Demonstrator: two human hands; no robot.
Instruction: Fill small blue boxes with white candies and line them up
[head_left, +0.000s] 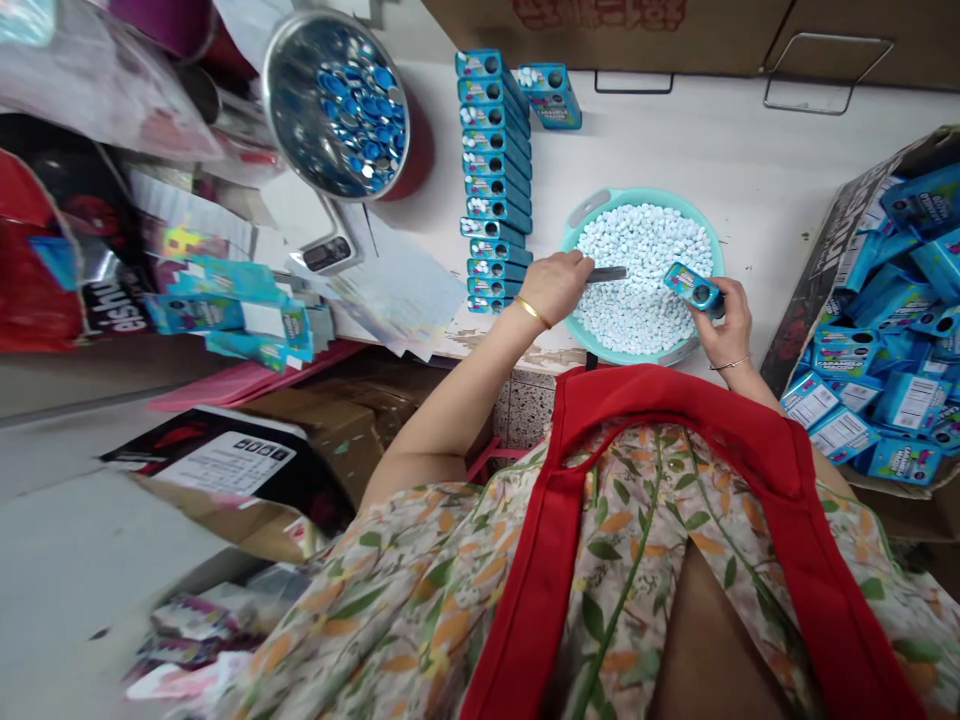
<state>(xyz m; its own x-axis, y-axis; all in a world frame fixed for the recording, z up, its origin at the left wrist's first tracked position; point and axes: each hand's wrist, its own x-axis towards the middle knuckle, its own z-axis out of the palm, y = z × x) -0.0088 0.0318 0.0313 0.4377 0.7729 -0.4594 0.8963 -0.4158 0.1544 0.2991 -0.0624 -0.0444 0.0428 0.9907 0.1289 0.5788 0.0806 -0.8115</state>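
My left hand (556, 287) grips a small metal scoop (606, 274) whose tip rests over the white candies in a teal basin (585, 212). My right hand (724, 322) holds a small blue box (694, 286) with a round hole in its face, tilted above the basin's right side. The basin sits on a white table (750, 150) right in front of me. A column of the same blue boxes (495, 180), with white candies showing in their holes, stands just left of the basin.
A metal bowl of blue caps (337, 105) sits on a scale (330, 252) at the upper left. A cardboard carton (832, 250) of blue boxes stands at the right. Flat blue packaging (225, 315) and papers lie on the left.
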